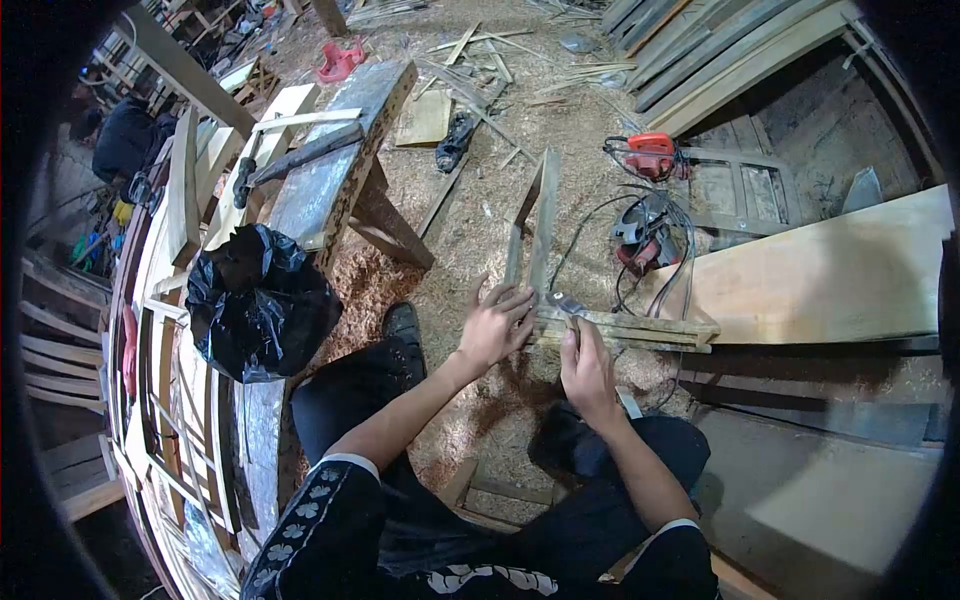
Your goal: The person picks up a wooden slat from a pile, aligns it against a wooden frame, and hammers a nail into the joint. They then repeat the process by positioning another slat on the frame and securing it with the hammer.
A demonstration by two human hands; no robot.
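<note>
A narrow frame of wooden strips [543, 225] stands out ahead of me, joined near my hands to a stack of thin wooden slats [640, 328] that runs right. My left hand [494, 328] grips the frame at this corner, its fingers laid over the wood. Just right of it, my right hand [588, 372] is closed around a small tool with a flat, greyish metal head [567, 302]. That head lies right at the corner where the strips meet. Most of the tool's handle is hidden in my fingers, and I cannot tell its exact kind.
A wooden bench [335, 150] at left bears a hammer [245, 180]; a black plastic bag [260, 305] is nearer. A red power tool [650, 155] and a circular saw [645, 235] with cables lie right, beside a wide plank [820, 270]. Shavings cover the floor. A person [125, 140] is far left.
</note>
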